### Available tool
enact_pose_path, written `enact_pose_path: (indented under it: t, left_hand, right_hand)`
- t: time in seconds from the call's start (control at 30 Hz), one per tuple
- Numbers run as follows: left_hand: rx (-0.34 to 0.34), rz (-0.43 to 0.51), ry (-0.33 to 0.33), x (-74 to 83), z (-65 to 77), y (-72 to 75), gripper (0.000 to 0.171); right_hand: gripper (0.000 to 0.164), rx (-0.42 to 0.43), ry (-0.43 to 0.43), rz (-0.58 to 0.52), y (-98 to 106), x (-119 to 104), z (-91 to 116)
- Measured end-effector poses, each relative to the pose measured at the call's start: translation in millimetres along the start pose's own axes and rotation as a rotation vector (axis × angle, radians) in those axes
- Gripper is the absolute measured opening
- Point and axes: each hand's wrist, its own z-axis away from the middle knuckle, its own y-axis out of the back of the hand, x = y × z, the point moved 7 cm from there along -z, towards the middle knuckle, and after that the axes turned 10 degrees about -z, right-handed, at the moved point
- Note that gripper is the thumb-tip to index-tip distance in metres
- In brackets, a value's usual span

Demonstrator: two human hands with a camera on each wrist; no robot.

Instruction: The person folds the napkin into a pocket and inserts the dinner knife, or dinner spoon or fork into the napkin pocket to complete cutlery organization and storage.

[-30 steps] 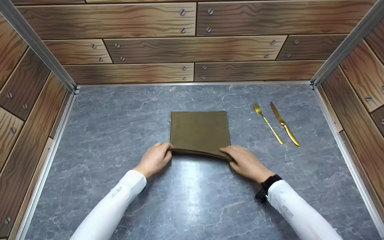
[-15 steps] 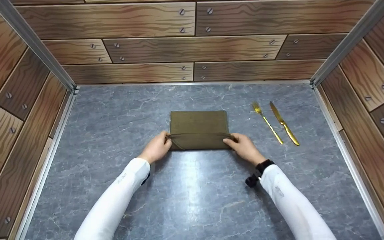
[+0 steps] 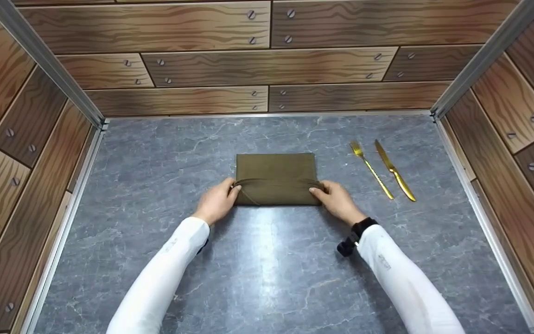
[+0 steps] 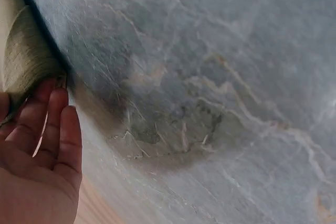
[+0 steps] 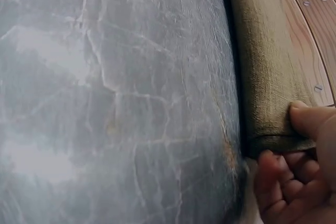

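A person in white sleeves point(image 3: 155, 278) pinches the folded-over edge of an olive-brown cloth point(image 3: 275, 178), left hand point(image 3: 216, 202) at one end, right hand point(image 3: 340, 202) at the other, thumbs against fabric. The cloth lies on a grey, marble-patterned worktop point(image 3: 165, 153), a gold fork point(image 3: 373, 172) and knife point(image 3: 392, 170) to its right. Plank-patterned walls point(image 3: 267, 67) rise beyond.
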Motion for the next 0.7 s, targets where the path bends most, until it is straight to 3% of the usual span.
enact_pose_path:
  t: [0.17, 0.37, 0.7]
  left_hand:
    - [-0.026, -0.033, 0.065, -1.5, -5.5, -2.8, 0.026]
    - [-0.052, -0.086, 0.169, -1.5, -11.8, -3.6, 0.03]
    - [-0.009, -0.183, 0.191, 3.3, -14.9, -12.5, 0.031]
  right_hand:
    - [0.027, 0.054, 0.039, 0.089, 2.8, -6.0, 2.6]
    - [0.033, 0.083, 0.0, 0.173, 0.7, -5.3, -4.7]
    - [0.046, 0.078, -0.044, 0.245, -4.9, -1.7, -16.5]
